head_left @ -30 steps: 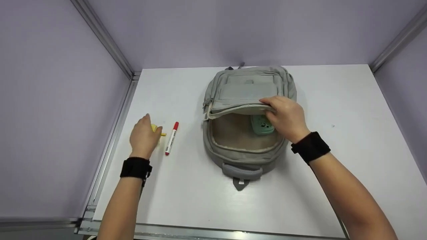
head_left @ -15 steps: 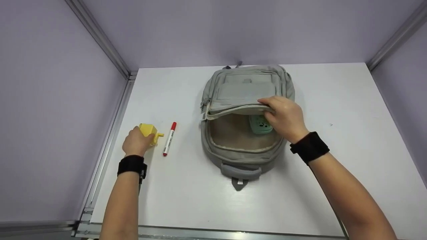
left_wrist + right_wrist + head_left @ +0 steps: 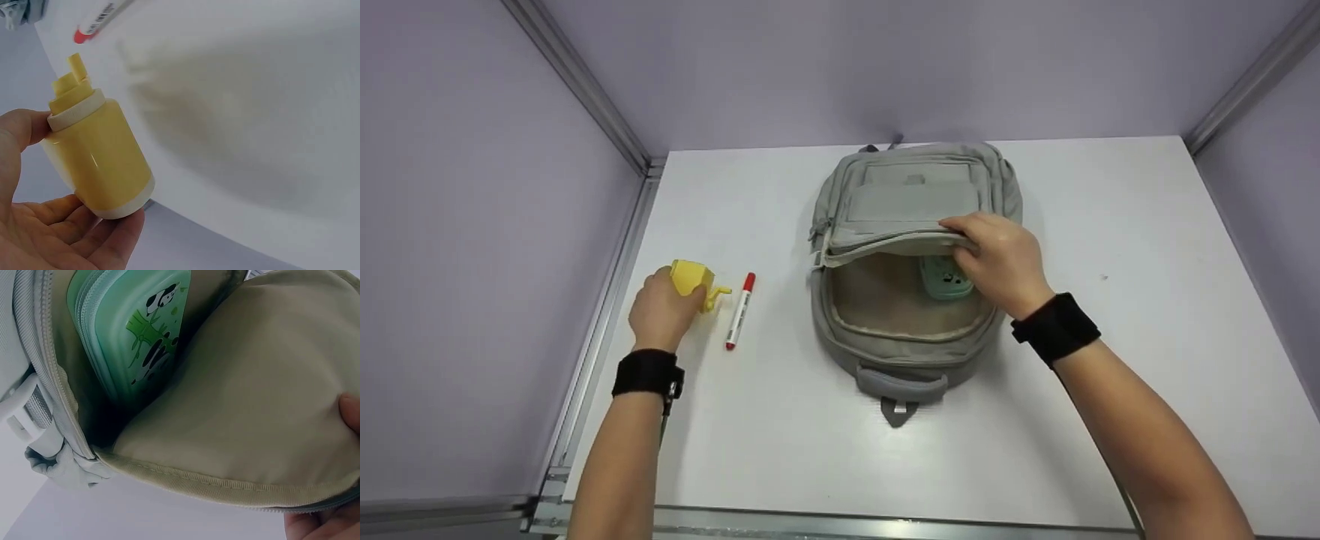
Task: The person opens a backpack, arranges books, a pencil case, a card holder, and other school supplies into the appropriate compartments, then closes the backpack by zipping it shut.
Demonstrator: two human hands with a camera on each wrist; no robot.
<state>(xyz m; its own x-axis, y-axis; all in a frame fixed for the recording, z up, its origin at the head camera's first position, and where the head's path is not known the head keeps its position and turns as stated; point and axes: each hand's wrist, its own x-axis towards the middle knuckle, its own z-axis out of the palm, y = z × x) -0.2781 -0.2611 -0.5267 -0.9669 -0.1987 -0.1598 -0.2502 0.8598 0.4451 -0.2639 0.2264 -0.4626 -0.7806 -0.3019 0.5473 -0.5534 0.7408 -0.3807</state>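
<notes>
My left hand grips a yellow hand-crank pencil sharpener, its thumb at the crank end and the fingers at the other end. In the left wrist view the sharpener shows cream rims and hangs over the white table, its shadow off to one side. With thumb and fingers, my right hand pinches the edge of the grey backpack's front flap and holds it up. Inside the unzipped backpack lies a mint-green zip pencil case with pandas on it.
A white marker with a red cap lies on the table between the left hand and the backpack. Purple-grey panels in metal frames stand along the back and sides. The backpack's top handle points toward the front edge.
My left hand has closed around the pencil sharpener and raised it, shifting slightly left, so more of the sharpener shows. My right hand keeps the flap lifted in the same place.
</notes>
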